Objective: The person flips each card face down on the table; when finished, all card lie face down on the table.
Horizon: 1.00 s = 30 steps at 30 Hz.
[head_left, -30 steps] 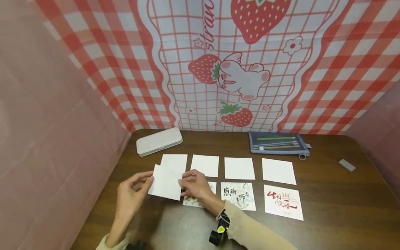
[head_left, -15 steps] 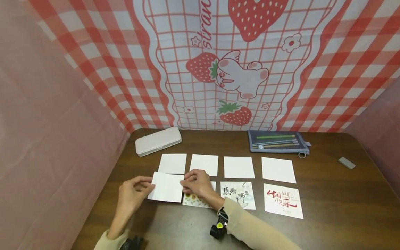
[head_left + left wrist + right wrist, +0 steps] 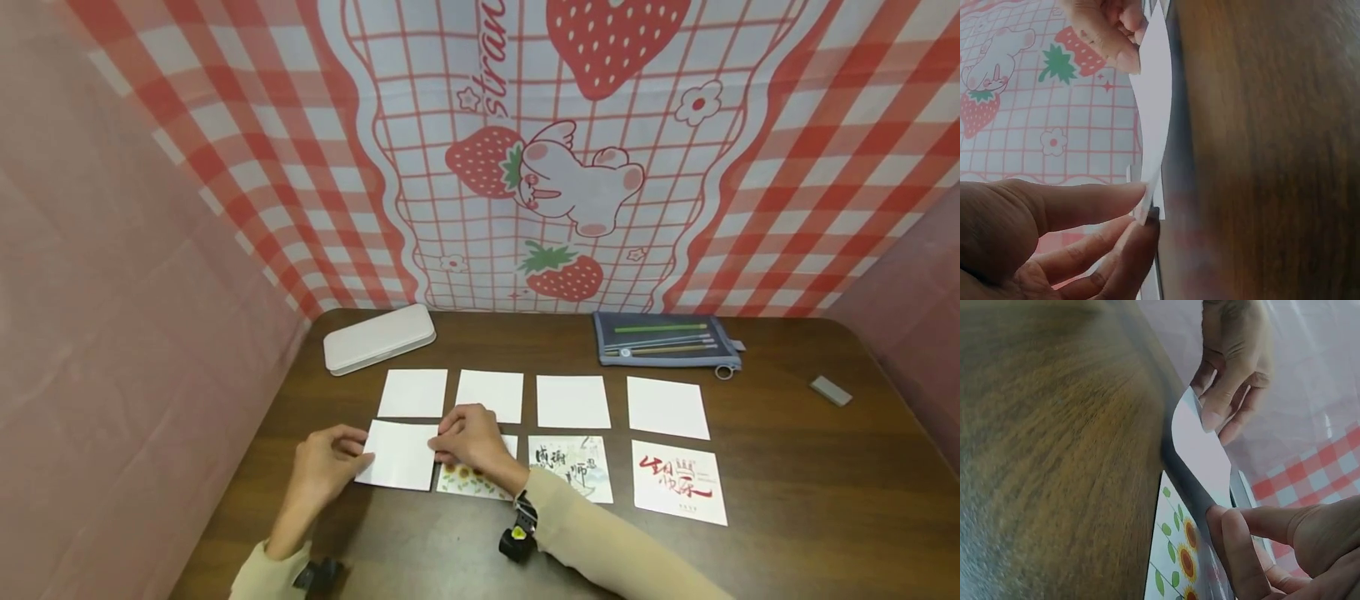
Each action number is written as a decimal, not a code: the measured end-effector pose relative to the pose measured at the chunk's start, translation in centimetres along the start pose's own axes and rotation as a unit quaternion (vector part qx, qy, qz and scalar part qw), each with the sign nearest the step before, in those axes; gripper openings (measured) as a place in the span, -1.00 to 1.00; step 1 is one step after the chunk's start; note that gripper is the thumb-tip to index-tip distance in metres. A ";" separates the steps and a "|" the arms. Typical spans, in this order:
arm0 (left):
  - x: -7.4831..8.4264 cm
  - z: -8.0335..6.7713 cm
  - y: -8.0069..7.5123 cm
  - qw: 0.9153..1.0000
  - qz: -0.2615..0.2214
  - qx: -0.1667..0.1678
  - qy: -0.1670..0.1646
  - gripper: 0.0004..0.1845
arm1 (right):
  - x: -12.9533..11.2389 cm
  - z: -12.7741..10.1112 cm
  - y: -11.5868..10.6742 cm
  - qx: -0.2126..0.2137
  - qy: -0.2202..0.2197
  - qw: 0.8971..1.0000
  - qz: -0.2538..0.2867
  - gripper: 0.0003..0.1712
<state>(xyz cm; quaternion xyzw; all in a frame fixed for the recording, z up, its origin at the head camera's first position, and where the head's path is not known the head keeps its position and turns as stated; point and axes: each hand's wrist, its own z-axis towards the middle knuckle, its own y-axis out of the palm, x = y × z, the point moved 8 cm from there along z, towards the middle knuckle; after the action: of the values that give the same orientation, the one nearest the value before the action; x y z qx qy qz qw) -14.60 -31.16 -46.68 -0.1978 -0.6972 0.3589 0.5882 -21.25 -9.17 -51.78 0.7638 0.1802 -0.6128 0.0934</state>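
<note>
A makeshift recording booth round a desk; a strawberry-print cloth (image 3: 540, 158) hangs beyond the hands, pink sheeting (image 3: 112, 292) closes the side to their left; the brown wooden table (image 3: 810, 500) under them holds a pencil pouch (image 3: 663, 342) farther off to their right.

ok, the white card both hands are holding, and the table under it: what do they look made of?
White card: looks like thin matte card or paper; it bows between the left hand and right hand in the right wrist view, with no glare. Table: dark brown with streaky wood grain and a soft sheen; wood or wood-look laminate, can't tell which.
</note>
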 end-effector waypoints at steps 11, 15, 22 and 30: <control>0.2 -0.1 0.9 0.999 0.031 -0.034 0.013 -0.53 | -1.3 0.0 0.6 -0.004 -0.063 0.992 -0.106 -0.74; 0.4 -0.1 1.0 0.998 0.048 -0.037 0.023 -0.50 | -1.6 -0.1 0.9 -0.011 -0.077 0.990 -0.114 -0.74; 0.7 -0.3 1.1 0.997 0.069 -0.036 0.029 -0.51 | -1.9 -0.3 1.0 -0.017 -0.085 0.987 -0.133 -0.73; 0.7 -0.4 1.3 0.996 0.084 -0.033 0.026 -0.50 | -2.1 -0.8 0.5 -0.014 -0.063 0.988 -0.140 -0.74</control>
<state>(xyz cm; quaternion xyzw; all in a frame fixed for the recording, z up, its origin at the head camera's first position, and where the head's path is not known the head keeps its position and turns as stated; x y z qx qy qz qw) -14.57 -29.72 -47.14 -0.2847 -0.6743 0.3786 0.5665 -20.65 -9.68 -49.64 0.6898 0.2875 -0.6639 0.0284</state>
